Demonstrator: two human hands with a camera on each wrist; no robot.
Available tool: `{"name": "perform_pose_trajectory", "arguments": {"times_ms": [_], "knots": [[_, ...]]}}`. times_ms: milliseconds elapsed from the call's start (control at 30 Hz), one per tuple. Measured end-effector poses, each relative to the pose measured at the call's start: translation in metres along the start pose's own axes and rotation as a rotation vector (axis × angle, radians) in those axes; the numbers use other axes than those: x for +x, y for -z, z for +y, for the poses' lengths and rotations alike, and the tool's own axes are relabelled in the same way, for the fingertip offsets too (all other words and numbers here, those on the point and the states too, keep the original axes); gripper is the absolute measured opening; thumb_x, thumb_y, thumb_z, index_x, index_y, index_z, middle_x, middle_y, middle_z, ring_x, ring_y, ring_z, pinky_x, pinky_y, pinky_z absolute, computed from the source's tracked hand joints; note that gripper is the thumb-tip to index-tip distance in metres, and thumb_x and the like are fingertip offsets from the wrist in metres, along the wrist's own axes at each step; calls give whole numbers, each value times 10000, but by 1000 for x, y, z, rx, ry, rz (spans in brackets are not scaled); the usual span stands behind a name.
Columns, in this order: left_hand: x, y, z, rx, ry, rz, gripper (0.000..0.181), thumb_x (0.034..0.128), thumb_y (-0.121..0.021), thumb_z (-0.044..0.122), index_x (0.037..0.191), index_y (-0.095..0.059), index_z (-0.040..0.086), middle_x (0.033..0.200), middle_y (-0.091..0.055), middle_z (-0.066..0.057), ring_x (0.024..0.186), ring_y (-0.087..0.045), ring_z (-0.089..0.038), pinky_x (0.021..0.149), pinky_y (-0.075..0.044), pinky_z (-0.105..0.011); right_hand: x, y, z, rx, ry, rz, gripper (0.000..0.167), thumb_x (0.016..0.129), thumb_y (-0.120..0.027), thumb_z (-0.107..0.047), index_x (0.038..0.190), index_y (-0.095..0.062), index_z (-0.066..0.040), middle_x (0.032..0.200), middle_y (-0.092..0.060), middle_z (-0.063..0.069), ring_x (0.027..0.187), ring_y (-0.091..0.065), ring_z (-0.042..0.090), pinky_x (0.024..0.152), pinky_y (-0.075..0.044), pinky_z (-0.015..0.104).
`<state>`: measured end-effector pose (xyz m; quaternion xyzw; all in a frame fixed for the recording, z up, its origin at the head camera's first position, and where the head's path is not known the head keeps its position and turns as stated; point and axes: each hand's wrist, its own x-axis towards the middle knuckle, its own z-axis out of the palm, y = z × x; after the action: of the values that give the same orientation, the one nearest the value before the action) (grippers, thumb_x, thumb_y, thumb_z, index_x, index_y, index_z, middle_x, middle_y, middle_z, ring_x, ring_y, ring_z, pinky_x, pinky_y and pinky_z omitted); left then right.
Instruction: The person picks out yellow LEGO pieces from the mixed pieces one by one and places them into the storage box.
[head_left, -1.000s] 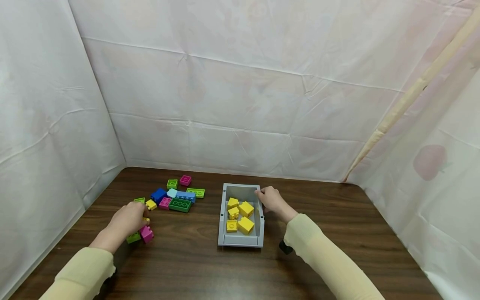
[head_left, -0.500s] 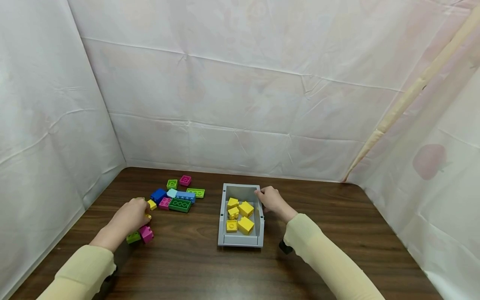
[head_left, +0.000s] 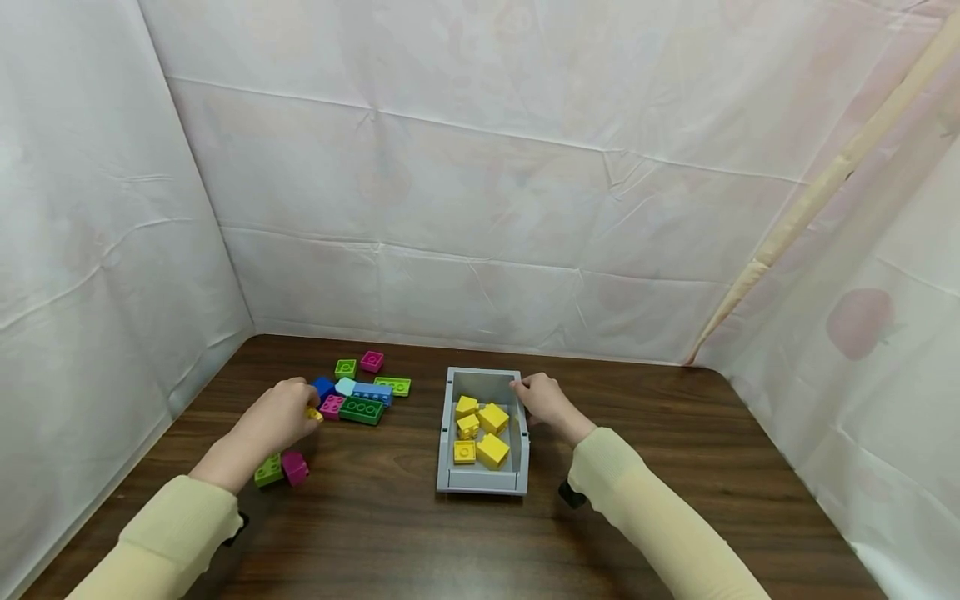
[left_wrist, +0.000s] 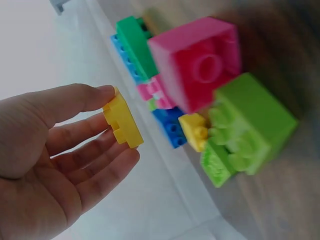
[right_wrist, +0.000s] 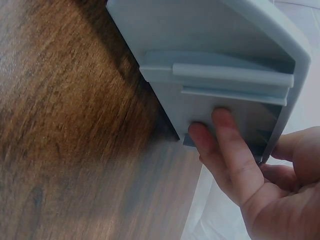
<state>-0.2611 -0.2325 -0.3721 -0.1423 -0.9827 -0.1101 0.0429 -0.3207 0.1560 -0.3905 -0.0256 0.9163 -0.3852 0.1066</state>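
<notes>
Between thumb and fingertips my left hand point(head_left: 276, 422) pinches a yellow building brick point(left_wrist: 125, 120), held above the table in the left wrist view; only its end point(head_left: 314, 414) shows in the head view. Beneath that wrist are a magenta brick point(head_left: 295, 468) and a lime brick point(head_left: 268, 471). My right hand point(head_left: 551, 406) grips the far right side of a grey bin point(head_left: 483, 482). In the right wrist view, two fingers point(right_wrist: 235, 155) lie against its outer wall, and the thumb is at the edge. Several yellow bricks point(head_left: 492, 451) lie inside the bin.
Left of the bin lie a dark green brick point(head_left: 362, 410), a light blue brick point(head_left: 372, 393), a pink brick point(head_left: 332, 407) and several others. Another yellow brick point(left_wrist: 194, 131) lies by the lime ones. White cloth point(head_left: 480, 208) encloses the brown table point(head_left: 637, 542).
My left hand has risen away from the pile and shifted slightly right and farther out, carrying the yellow brick. The right hand and the bin have stayed in place.
</notes>
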Motion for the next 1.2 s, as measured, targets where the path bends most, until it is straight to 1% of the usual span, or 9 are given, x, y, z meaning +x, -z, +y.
{"name": "perform_pose_trajectory", "arguments": {"times_ms": [233, 333, 467, 567, 733, 867, 967, 1067, 1200], "knots": [[8, 15, 14, 0, -37, 37, 223, 756, -747, 68, 922, -679, -65, 867, -595, -138, 759, -613, -263, 623, -535, -371, 0, 0, 0, -1, 9, 3, 355, 998, -471, -257, 1063, -667, 32, 887, -653, 123, 657, -632, 158, 612, -578, 342], [11, 22, 21, 9, -51, 37, 223, 761, -742, 64, 934, -678, -63, 880, -598, -147, 756, -611, -257, 621, -531, -373, 0, 0, 0, 3, 11, 1, 354, 996, -477, -260, 1063, -670, 30, 886, -656, 130, 648, -633, 155, 606, -578, 337], [14, 27, 30, 30, -68, 36, 217, 775, -751, 94, 930, -685, -43, 875, -597, -134, 746, -606, -233, 626, -537, -365, 1, 0, 0, 8, 13, 0, 355, 994, -480, -259, 1068, -667, 34, 885, -660, 137, 638, -631, 149, 589, -575, 322], [15, 29, 38, 47, -86, 42, 222, 772, -761, 108, 929, -693, -34, 876, -597, -124, 761, -611, -230, 644, -547, -364, 1, -1, 1, 12, 13, 1, 358, 994, -479, -260, 1067, -667, 35, 883, -660, 139, 641, -629, 149, 586, -574, 320], [19, 31, 53, 64, -135, 61, 211, 767, -754, 96, 921, -696, -36, 887, -622, -129, 810, -620, -251, 694, -551, -389, 2, 0, 1, 19, 14, 2, 357, 996, -475, -257, 1069, -665, 36, 909, -662, 149, 658, -630, 152, 589, -575, 324], [21, 32, 66, 66, -163, 64, 199, 776, -752, 108, 917, -696, -21, 879, -626, -108, 811, -615, -231, 698, -550, -372, 2, -1, 2, 26, 15, -1, 359, 996, -475, -254, 1084, -661, 40, 921, -663, 151, 664, -634, 154, 589, -575, 325], [23, 33, 75, 76, -196, 74, 189, 777, -754, 112, 908, -696, -11, 874, -625, -96, 800, -609, -212, 695, -549, -353, 2, -1, 2, 24, 14, -2, 363, 995, -476, -258, 1082, -661, 42, 890, -660, 141, 660, -633, 153, 586, -575, 324], [25, 34, 84, 85, -236, 88, 174, 776, -753, 103, 900, -690, -2, 898, -649, -105, 880, -626, -260, 723, -550, -365, 2, 0, 1, 19, 11, 1, 362, 995, -478, -262, 1064, -667, 38, 831, -646, 121, 651, -626, 154, 590, -575, 328], [26, 34, 96, 94, -278, 98, 164, 781, -747, 94, 911, -683, 17, 916, -643, -95, 904, -619, -268, 706, -546, -337, 1, 0, 1, 14, 9, 2, 361, 997, -472, -259, 1054, -669, 38, 819, -638, 112, 649, -627, 156, 602, -577, 340]]}}
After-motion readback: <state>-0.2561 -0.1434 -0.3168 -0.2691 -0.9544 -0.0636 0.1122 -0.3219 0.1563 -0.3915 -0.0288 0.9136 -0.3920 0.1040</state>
